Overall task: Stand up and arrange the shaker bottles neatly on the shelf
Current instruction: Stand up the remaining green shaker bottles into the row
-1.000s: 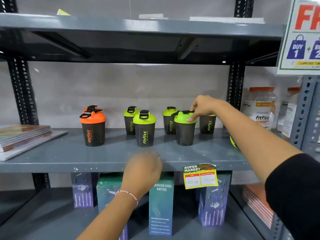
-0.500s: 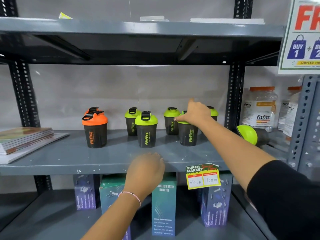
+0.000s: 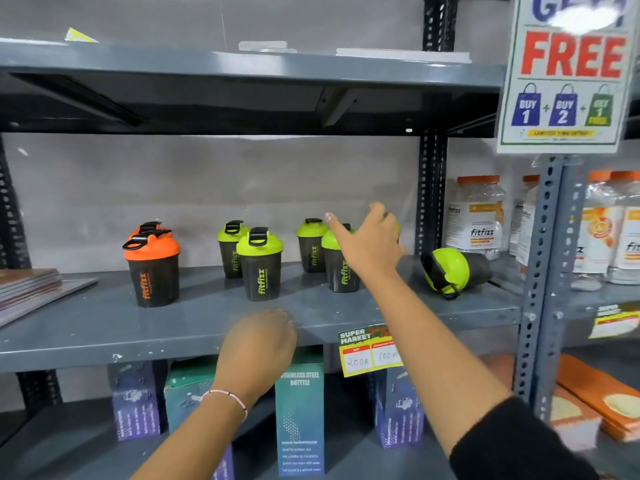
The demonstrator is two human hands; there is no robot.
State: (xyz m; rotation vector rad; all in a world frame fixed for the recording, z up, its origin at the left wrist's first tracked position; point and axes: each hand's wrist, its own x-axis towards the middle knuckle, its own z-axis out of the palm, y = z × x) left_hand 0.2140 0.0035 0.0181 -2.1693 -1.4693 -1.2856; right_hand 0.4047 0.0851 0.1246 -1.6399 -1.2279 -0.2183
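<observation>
Dark shaker bottles stand on the grey middle shelf (image 3: 86, 327). Two orange-lidded ones (image 3: 152, 268) stand at the left, one behind the other. Green-lidded ones stand in pairs: a front one (image 3: 259, 268) with another (image 3: 231, 249) behind it, then one (image 3: 311, 245) at the back and one (image 3: 337, 265) partly hidden by my right hand. A further green lid peeks out behind that hand. One green-lidded shaker (image 3: 450, 271) lies on its side at the right. My right hand (image 3: 370, 240) hovers over the right pair, fingers spread, holding nothing. My left hand (image 3: 258, 348) rests on the shelf's front edge.
Flat books (image 3: 31, 289) lie at the shelf's left end. Boxed steel bottles (image 3: 300, 417) stand on the lower shelf. A price tag (image 3: 369, 349) hangs from the shelf edge. Supplement jars (image 3: 476, 216) fill the neighbouring rack, under a "FREE" sign (image 3: 568, 74). A perforated upright (image 3: 431, 195) stands right of the bottles.
My right hand has lifted off the green lid it was touching and opened above it. The view has shifted right, bringing the fallen shaker fully into sight. My left hand stayed put.
</observation>
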